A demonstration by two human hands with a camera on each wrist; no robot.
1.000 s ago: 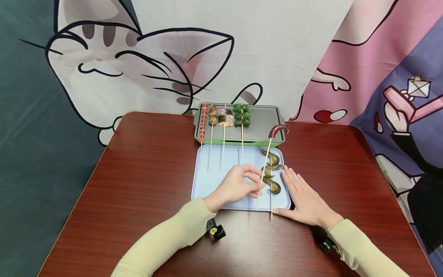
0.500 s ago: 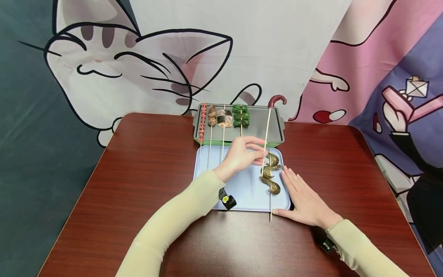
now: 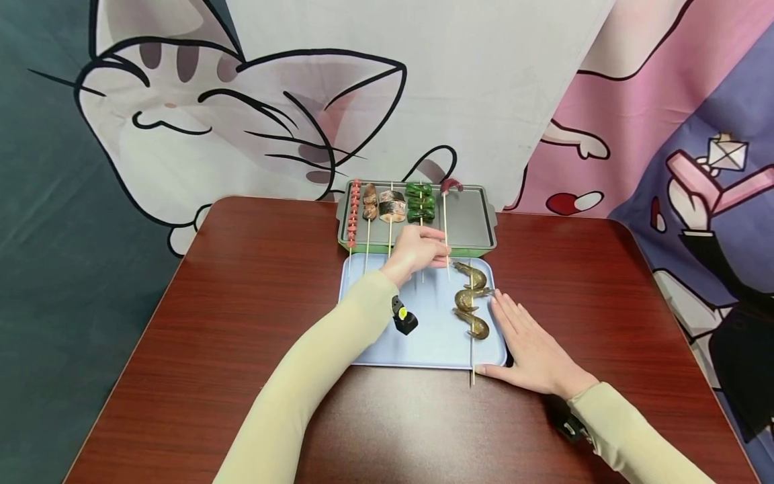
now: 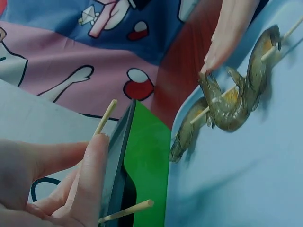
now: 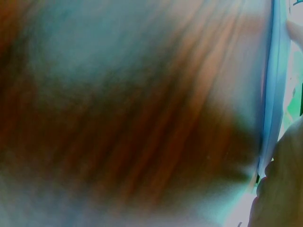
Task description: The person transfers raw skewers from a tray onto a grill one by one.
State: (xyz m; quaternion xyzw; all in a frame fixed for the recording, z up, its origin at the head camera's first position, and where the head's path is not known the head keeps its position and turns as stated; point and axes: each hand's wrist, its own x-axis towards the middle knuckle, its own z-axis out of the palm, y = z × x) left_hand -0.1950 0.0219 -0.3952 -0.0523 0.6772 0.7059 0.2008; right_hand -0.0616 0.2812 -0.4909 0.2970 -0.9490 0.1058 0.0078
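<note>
My left hand (image 3: 416, 254) pinches the stick of an octopus tentacle skewer, seen as a bare stick (image 4: 105, 117) in the left wrist view. Its dark red tentacle (image 3: 450, 185) is over the far part of the grill pan (image 3: 474, 218), right of the green pepper skewer (image 3: 421, 203); whether it touches the pan cannot be told. A shrimp skewer (image 3: 474, 300) lies on the right side of the light blue tray (image 3: 417, 349). With fingers extended, my right hand (image 3: 538, 346) rests against the tray's right edge, thumb at its near corner.
Left of the peppers, the pan bears a skewer of small red pieces (image 3: 353, 218), a brown-piece skewer (image 3: 370, 203) and a thick pale chunk with dark skin (image 3: 392, 206). Their sticks reach over the tray. A patterned cloth (image 3: 484, 81) hangs behind the wooden table (image 3: 254, 289).
My left hand has carried the tentacle skewer from above the shrimp, away from me and then left, to over the pan beside the peppers. My right hand has stayed at the tray.
</note>
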